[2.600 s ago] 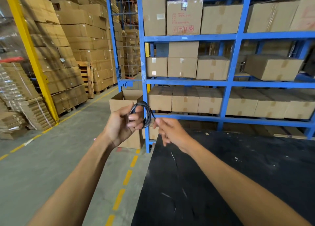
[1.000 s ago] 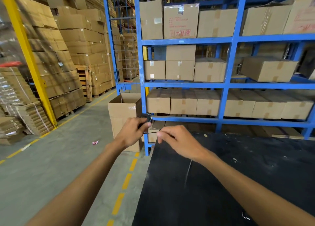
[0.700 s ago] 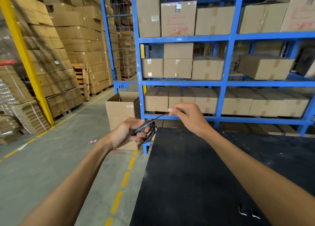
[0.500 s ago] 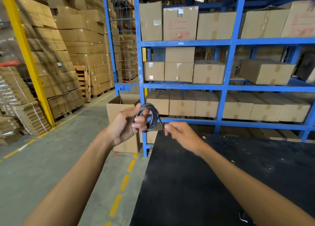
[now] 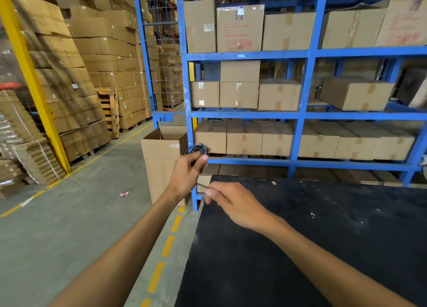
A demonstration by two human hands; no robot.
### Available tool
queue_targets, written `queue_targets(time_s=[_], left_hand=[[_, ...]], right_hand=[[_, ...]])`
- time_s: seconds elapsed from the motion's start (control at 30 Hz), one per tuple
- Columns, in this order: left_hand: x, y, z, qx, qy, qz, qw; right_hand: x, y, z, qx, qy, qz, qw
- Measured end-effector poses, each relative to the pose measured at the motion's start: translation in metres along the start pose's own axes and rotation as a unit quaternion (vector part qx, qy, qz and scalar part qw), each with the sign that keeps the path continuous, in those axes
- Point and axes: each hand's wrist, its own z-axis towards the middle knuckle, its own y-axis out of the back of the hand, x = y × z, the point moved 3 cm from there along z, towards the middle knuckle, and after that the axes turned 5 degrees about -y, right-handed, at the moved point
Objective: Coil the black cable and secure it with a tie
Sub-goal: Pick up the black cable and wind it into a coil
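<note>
A small coil of black cable (image 5: 199,148) sits in my left hand (image 5: 188,173), which grips it with curled fingers just beyond the far left corner of the black table (image 5: 323,237). Only the coil's top arc shows above my fingers. A loose strand of the cable runs down from the coil to my right hand (image 5: 231,202), which pinches it between thumb and fingers just below and to the right of the left hand, over the table's corner. No tie is visible.
A blue rack (image 5: 300,116) full of cardboard boxes stands right behind the table. An open cardboard box (image 5: 161,158) stands on the floor by the rack's left post. Stacked cartons (image 5: 80,75) and a yellow post (image 5: 34,87) line the aisle at left.
My left hand has turned palm down and dropped a little with the coil. My right hand has moved down and towards me, drawing the loose strand below the coil.
</note>
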Motion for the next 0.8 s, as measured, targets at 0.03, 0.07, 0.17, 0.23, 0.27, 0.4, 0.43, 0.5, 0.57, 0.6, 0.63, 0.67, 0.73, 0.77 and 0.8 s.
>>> queue_targets(time_s=[0.03, 0.07, 0.17, 0.23, 0.27, 0.4, 0.43, 0.5, 0.57, 0.6, 0.63, 0.67, 0.73, 0.77, 0.8], left_hand=[[0.004, 0.0, -0.003, 0.021, 0.001, 0.018, 1.0], [0.007, 0.001, -0.006, 0.039, 0.01, 0.017, 0.999], [0.009, 0.0, -0.013, 0.092, 0.045, -0.027, 0.994], [0.004, -0.006, -0.018, 0.125, 0.054, -0.06, 0.989], [0.0, -0.009, -0.019, 0.137, 0.056, -0.077, 0.986], [-0.02, -0.017, -0.017, 0.18, 0.07, -0.151, 0.97], [-0.024, -0.018, -0.016, 0.189, 0.077, -0.17, 0.964], [-0.033, -0.018, -0.015, 0.201, 0.09, -0.227, 0.949], [-0.041, -0.016, -0.012, 0.196, 0.099, -0.301, 0.928], [-0.045, -0.014, -0.011, 0.188, 0.104, -0.337, 0.916], [-0.048, -0.012, -0.009, 0.178, 0.109, -0.371, 0.905], [-0.051, -0.01, -0.006, 0.166, 0.111, -0.4, 0.895], [-0.055, -0.007, 0.0, 0.139, 0.105, -0.438, 0.882], [-0.056, -0.006, 0.004, 0.121, 0.096, -0.448, 0.881], [-0.056, -0.005, 0.008, 0.099, 0.086, -0.449, 0.884]], right_hand=[[0.0, 0.012, 0.003, -0.028, 0.005, -0.012, 1.0], [-0.002, 0.025, 0.006, -0.054, 0.008, -0.023, 0.998], [-0.009, 0.058, 0.015, -0.097, 0.01, -0.057, 0.994], [-0.013, 0.072, 0.024, -0.126, 0.012, -0.073, 0.989], [-0.016, 0.078, 0.029, -0.144, 0.007, -0.072, 0.987], [-0.03, 0.08, 0.04, -0.189, -0.02, -0.035, 0.981], [-0.034, 0.076, 0.04, -0.193, -0.027, -0.017, 0.981], [-0.044, 0.065, 0.039, -0.2, -0.052, 0.022, 0.978], [-0.055, 0.051, 0.034, -0.195, -0.09, 0.07, 0.974], [-0.06, 0.044, 0.031, -0.182, -0.103, 0.087, 0.974], [-0.062, 0.035, 0.027, -0.163, -0.111, 0.094, 0.976], [-0.061, 0.026, 0.023, -0.142, -0.119, 0.093, 0.978], [-0.055, 0.006, 0.013, -0.1, -0.128, 0.085, 0.983], [-0.049, -0.004, 0.007, -0.08, -0.124, 0.079, 0.986], [-0.042, -0.013, 0.002, -0.061, -0.117, 0.072, 0.989]])
